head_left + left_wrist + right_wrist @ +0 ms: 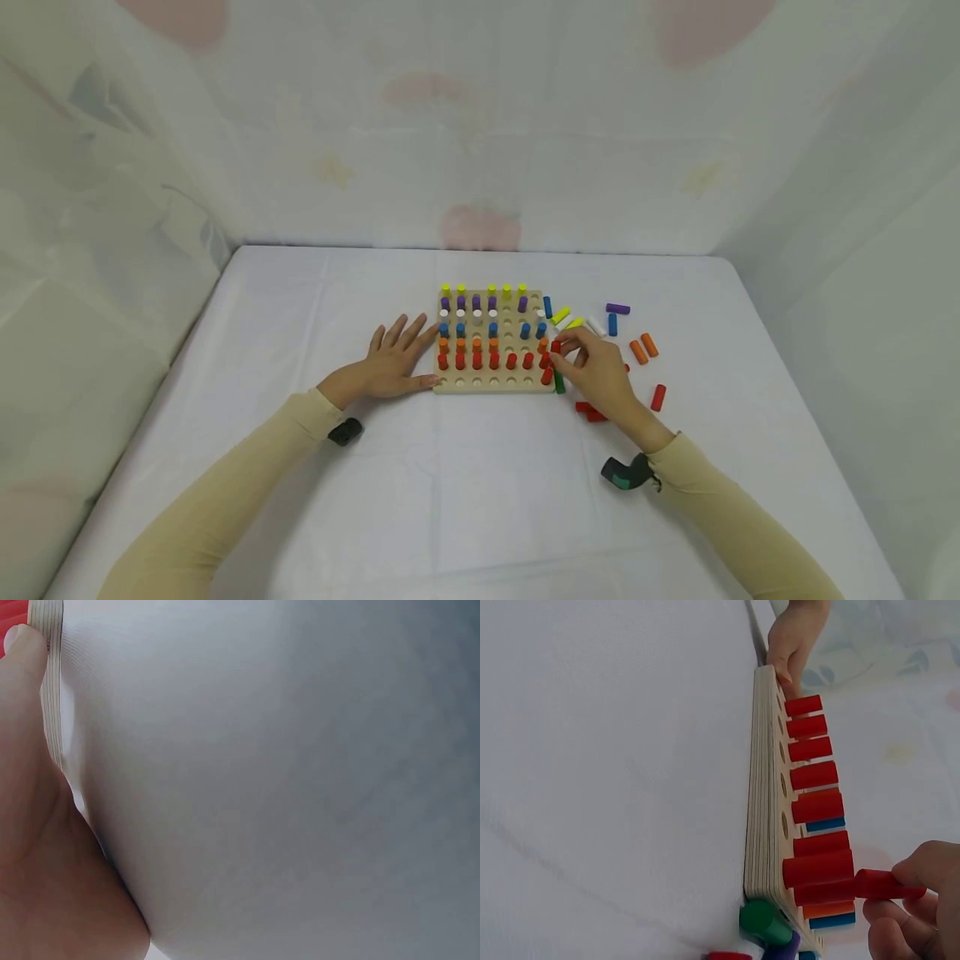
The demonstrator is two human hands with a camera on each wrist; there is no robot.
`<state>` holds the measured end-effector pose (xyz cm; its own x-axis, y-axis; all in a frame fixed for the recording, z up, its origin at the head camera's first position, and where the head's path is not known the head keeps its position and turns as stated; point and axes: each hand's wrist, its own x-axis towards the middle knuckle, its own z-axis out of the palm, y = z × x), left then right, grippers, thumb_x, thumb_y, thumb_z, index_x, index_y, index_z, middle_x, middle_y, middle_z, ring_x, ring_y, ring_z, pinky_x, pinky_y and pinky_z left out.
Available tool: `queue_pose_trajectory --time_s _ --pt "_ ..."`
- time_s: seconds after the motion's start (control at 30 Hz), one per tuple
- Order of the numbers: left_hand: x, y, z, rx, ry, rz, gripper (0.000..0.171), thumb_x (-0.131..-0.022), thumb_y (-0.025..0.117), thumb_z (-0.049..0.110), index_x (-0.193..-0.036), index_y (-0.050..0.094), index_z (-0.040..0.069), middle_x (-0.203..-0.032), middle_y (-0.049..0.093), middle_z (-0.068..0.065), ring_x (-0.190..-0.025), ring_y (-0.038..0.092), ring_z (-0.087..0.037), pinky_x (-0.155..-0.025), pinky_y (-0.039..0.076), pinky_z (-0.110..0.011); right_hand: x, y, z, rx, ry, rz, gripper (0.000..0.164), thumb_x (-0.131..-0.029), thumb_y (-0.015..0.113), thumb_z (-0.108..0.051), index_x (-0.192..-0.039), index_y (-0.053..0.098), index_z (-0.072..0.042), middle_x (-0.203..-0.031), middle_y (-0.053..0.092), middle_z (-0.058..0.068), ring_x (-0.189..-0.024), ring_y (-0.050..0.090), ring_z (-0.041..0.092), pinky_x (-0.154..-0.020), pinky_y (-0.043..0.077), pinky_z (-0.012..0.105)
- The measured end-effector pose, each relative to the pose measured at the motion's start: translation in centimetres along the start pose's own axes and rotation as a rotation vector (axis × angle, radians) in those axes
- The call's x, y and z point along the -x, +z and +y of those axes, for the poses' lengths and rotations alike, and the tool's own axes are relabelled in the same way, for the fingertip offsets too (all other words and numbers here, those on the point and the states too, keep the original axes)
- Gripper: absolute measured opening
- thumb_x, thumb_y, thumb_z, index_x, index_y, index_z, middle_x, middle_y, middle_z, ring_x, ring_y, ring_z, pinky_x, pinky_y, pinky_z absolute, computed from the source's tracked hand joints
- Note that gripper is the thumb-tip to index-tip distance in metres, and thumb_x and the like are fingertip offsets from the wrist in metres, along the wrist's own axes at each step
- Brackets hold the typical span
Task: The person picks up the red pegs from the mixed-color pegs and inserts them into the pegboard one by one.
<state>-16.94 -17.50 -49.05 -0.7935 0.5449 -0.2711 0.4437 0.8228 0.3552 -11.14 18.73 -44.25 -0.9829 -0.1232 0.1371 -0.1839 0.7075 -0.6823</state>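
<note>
in the head view, a wooden pegboard (487, 386) sits in the middle of the white table (450, 483). the left hand (390, 362) lies flat on its left side, fingers spread and grasping nothing, with the fingertips and thumb at the board's left edge. the right hand (592, 371), over the board's right edge, pinches a red peg (556, 347) between thumb and fingers. from far to near, the board bears rows of yellow pegs (491, 290), purple pegs (476, 302), white pegs (477, 316), blue pegs (492, 330), orange pegs (476, 344) and standing red pegs (494, 361); the nearest row has a single red one at its right end. loose pegs lie to the right, among them two orange cylinders (638, 352), a purple cylinder (618, 308) and, nearer, a red cylinder (658, 397). a dark device (626, 473) is by the right wrist, and a black device (346, 432) by the left.

in the left wrist view, the left thumb (22, 682) rests at the edge of the board, with red showing at the far left corner; the other fingers are out of sight.

in the right wrist view, the gripped red peg is by the tops of the pegs at the board's near right corner; whether it touches them i cannot tell. a green peg (765, 922) lies just beside that corner, next to a partly hidden purple one.
</note>
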Motion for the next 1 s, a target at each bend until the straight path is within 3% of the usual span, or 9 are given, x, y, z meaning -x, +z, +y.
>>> queue_pose_trajectory --time_s 0.4,0.77,1.0 --pt "0.2 -0.1 0.2 -0.027 -0.002 -0.006 0.095 -0.093 0.048 0.067 -0.160 -0.005 0.026 -0.168 -0.013 -0.011 -0.153 -0.015 -0.044 -0.116 -0.006 -0.071 0.1 0.8 -0.6 -0.042 -0.078 0.003 0.029 -0.088 0.076 -0.016 -0.114 0.065 -0.010 -0.093 0.073 0.005 -0.059 0.050 0.014 -0.048 0.038 0.018" --pt "-0.1 0.2 -0.2 -0.001 -0.004 -0.022 0.095 -0.092 0.044 0.072 -0.160 -0.009 0.029 -0.168 -0.017 -0.007 -0.153 -0.020 -0.041 -0.117 -0.010 -0.070 0.4 1.4 -0.6 -0.053 -0.159 0.002 0.027 -0.088 0.075 -0.015 -0.113 0.066 -0.010 -0.092 0.073 0.005 -0.056 0.045 0.008 -0.048 0.035 0.018" --pt "-0.1 0.1 -0.2 -0.005 -0.003 -0.019 0.095 -0.092 0.043 0.073 -0.159 -0.010 0.030 -0.168 -0.018 -0.007 -0.153 -0.020 -0.041 -0.117 -0.010 -0.070 0.6 1.8 -0.7 -0.063 -0.169 -0.010 0.025 -0.087 0.076 -0.015 -0.110 0.066 -0.010 -0.088 0.071 0.004 -0.057 0.046 0.011 -0.049 0.035 0.018"
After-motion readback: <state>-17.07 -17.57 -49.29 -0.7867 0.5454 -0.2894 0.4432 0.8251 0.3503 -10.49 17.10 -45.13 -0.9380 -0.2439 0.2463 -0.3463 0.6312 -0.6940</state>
